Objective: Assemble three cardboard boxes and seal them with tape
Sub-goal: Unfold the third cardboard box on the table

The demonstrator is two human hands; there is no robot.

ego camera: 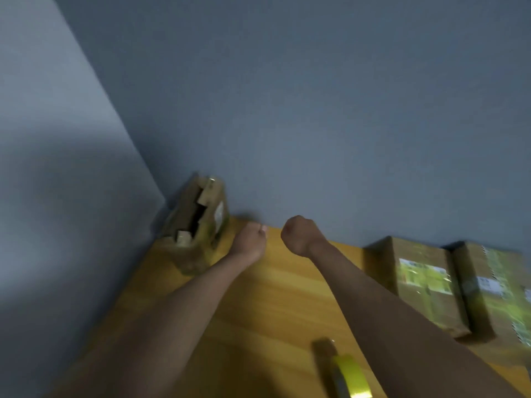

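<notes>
The picture is blurred by motion. An unsealed cardboard box with loose flaps stands in the far left corner of the wooden table. Two closed, taped boxes lie side by side at the right, against the wall. A yellow tape dispenser lies near the front edge. My left hand is stretched out just right of the open box, its fingers curled, holding nothing. My right hand is clenched into a fist above the table's far edge, also holding nothing. Neither hand touches a box.
Grey-blue walls meet at a corner behind the open box and close off the table's far and left sides. Bare wood lies between my forearms and in front of the taped boxes.
</notes>
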